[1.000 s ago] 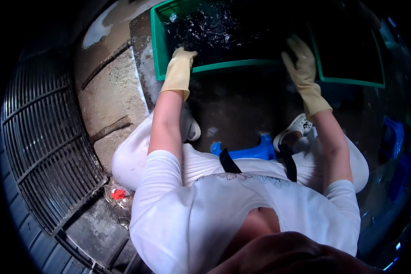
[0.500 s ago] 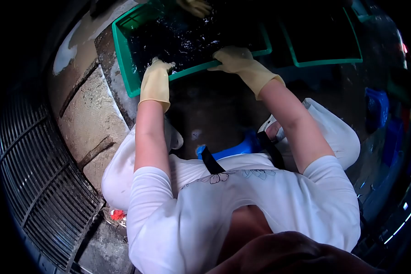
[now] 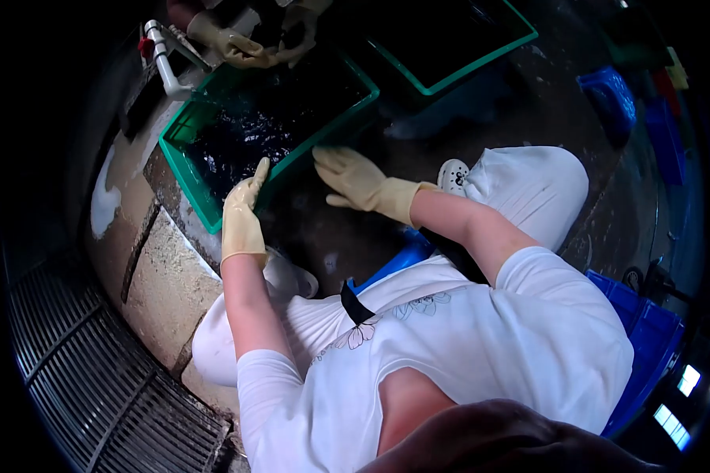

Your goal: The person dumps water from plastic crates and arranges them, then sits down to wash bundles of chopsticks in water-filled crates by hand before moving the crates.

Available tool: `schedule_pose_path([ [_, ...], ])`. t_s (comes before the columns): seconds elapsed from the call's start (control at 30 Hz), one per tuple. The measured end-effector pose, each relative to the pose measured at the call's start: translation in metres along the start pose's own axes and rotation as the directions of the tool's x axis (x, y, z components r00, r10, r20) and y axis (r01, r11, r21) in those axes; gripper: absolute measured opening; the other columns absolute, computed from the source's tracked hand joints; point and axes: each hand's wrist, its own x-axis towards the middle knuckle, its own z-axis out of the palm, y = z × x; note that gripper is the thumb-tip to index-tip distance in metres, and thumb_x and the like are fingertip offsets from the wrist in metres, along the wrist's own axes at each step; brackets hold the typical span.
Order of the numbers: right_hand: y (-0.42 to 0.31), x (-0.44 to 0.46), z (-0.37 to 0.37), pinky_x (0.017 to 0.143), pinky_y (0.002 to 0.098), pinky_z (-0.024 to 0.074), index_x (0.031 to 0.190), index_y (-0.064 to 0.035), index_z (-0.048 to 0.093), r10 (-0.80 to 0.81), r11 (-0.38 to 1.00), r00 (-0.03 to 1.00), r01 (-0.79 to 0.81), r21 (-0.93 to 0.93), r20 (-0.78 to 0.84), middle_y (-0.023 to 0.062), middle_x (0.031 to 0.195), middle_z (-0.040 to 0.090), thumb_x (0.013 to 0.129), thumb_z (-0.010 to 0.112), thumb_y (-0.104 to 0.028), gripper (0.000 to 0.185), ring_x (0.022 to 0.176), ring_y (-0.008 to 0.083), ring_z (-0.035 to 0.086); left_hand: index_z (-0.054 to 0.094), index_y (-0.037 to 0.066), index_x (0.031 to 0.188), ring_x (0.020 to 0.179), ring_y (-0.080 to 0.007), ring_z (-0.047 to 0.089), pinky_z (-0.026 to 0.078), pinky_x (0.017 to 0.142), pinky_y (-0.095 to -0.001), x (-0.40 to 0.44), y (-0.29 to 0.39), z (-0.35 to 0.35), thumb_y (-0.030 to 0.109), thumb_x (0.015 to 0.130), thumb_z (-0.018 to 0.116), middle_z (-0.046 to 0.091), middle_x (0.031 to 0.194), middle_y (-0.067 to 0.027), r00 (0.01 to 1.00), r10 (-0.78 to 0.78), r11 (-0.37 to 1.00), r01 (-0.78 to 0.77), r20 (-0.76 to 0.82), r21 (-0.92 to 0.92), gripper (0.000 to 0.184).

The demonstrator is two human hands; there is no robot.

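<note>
Yellowish rubber gloves cover both my hands. At the near left edge of the green bin (image 3: pixel 191 180), my left hand (image 3: pixel 244 201) has its fingers extended along the rim, apparently touching it. My right hand (image 3: pixel 351 178) is just off the bin's near side, fingers spread and nothing in it. Dark water with glints (image 3: pixel 252 134) fills the bin; anything under the surface is hidden. Across the bin are a co-worker's gloved hands (image 3: pixel 248 49), close together over the far rim.
A second green bin (image 3: pixel 426 88) stands at upper right. A white pipe (image 3: pixel 162 61) with a red valve reaches the first bin. A blue stool (image 3: pixel 398 260) is beneath me. Metal grating (image 3: pixel 95 370) lies at left; blue crates (image 3: pixel 647 323) stand at right.
The view has swung right, so the bins appear tilted and the pipe shows. My right hand has come off the bin's rim and opened. Both co-worker's hands now show at the far side.
</note>
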Motion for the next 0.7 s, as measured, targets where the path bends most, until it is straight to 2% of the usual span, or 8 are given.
schedule_pose_path([
  [0.03, -0.005, -0.015, 0.022, 0.105, 0.0453, 0.0417, 0.128, 0.0004, 0.061, 0.036, 0.985, 0.951, -0.085, 0.148, 0.308, 0.0235, 0.126, 0.061, 0.084, 0.069, -0.041, 0.061, 0.117, 0.038, 0.058, 0.07, 0.005, 0.092, 0.078, -0.0168, 0.049, 0.044, 0.078, -0.0324, 0.013, -0.007, -0.002, 0.06, 0.087, 0.065, 0.058, 0.084, -0.0028, 0.999, 0.024, 0.989, -0.027, 0.027, 0.144, 0.056],
  [0.07, -0.011, -0.029, 0.042, 0.099, 0.0445, 0.0465, 0.122, -0.0012, 0.067, 0.018, 0.941, 0.809, -0.212, 0.263, 0.587, 0.0236, 0.114, 0.068, 0.087, 0.068, -0.042, 0.053, 0.105, 0.0389, 0.065, 0.069, 0.005, 0.085, 0.075, -0.017, 0.047, 0.045, 0.075, -0.0336, 0.023, -0.01, -0.004, 0.06, 0.082, 0.073, 0.057, 0.082, -0.0032, 0.998, 0.042, 0.957, -0.056, 0.056, 0.285, 0.055],
  [0.1, -0.024, -0.042, 0.048, 0.092, 0.0465, 0.0485, 0.118, -0.0022, 0.068, -0.016, 0.877, 0.635, -0.363, 0.316, 0.772, 0.0215, 0.108, 0.069, 0.089, 0.065, -0.041, 0.048, 0.102, 0.0386, 0.065, 0.072, 0.007, 0.094, 0.081, -0.023, 0.06, 0.049, 0.08, -0.0369, 0.03, -0.011, -0.007, 0.066, 0.08, 0.07, 0.066, 0.091, -0.009, 0.986, 0.112, 0.89, -0.153, 0.12, 0.43, 0.061],
  [0.13, -0.038, -0.053, 0.048, 0.085, 0.0484, 0.0505, 0.114, -0.0032, 0.069, -0.092, 0.794, 0.426, -0.514, 0.325, 0.9, 0.0194, 0.102, 0.07, 0.091, 0.062, -0.04, 0.044, 0.1, 0.0382, 0.066, 0.072, 0.007, 0.094, 0.081, -0.023, 0.06, 0.049, 0.08, -0.0369, 0.032, -0.008, -0.006, 0.066, 0.08, 0.07, 0.066, 0.091, -0.009, 0.985, 0.115, 0.887, -0.161, 0.129, 0.433, 0.061],
  [0.23, -0.049, -0.08, -0.006, 0.092, 0.0454, 0.0482, 0.11, -0.0021, 0.07, -0.533, 0.4, 0.127, -0.833, 0.382, 0.837, 0.02, 0.103, 0.071, 0.097, 0.052, -0.048, 0.052, 0.103, 0.0372, 0.066, 0.074, 0.011, 0.101, 0.101, -0.0324, 0.069, 0.052, 0.084, -0.0401, 0.028, 0.01, 0.0, 0.07, 0.082, 0.062, 0.073, 0.104, -0.012, 0.984, 0.078, 0.61, -0.175, 0.162, 0.773, 0.063],
  [0.5, -0.075, -0.147, 0.004, 0.098, 0.0437, 0.0446, 0.111, -0.0025, 0.07, -0.542, 0.483, 0.067, -0.791, 0.376, 0.838, 0.0193, 0.104, 0.071, 0.098, 0.046, -0.053, 0.058, 0.106, 0.0364, 0.065, 0.077, 0.027, 0.096, 0.09, -0.0274, 0.071, 0.055, 0.073, -0.0362, 0.044, -0.019, 0.01, 0.049, 0.083, 0.065, 0.074, 0.093, -0.0038, 0.983, 0.182, 0.608, -0.09, -0.028, 0.789, 0.028],
  [0.6, -0.086, -0.171, 0.012, 0.101, 0.0431, 0.0432, 0.111, -0.0026, 0.07, -0.572, 0.471, 0.05, -0.797, 0.378, 0.819, 0.019, 0.104, 0.072, 0.099, 0.044, -0.055, 0.06, 0.107, 0.0361, 0.065, 0.077, 0.025, 0.097, 0.088, -0.0253, 0.071, 0.055, 0.074, -0.0335, 0.04, -0.02, 0.013, 0.044, 0.082, 0.068, 0.074, 0.092, -0.0039, 0.972, 0.231, 0.643, -0.11, -0.054, 0.758, 0.026],
  [0.7, -0.098, -0.196, 0.023, 0.103, 0.0424, 0.0419, 0.112, -0.0028, 0.07, -0.605, 0.48, 0.042, -0.778, 0.406, 0.795, 0.0188, 0.105, 0.072, 0.099, 0.042, -0.057, 0.062, 0.108, 0.0358, 0.065, 0.077, 0.024, 0.09, 0.077, -0.0242, 0.071, 0.053, 0.064, -0.0325, 0.041, -0.029, 0.015, 0.039, 0.081, 0.068, 0.072, 0.077, -0.0042, 0.942, 0.331, 0.646, -0.182, -0.057, 0.741, 0.02],
])
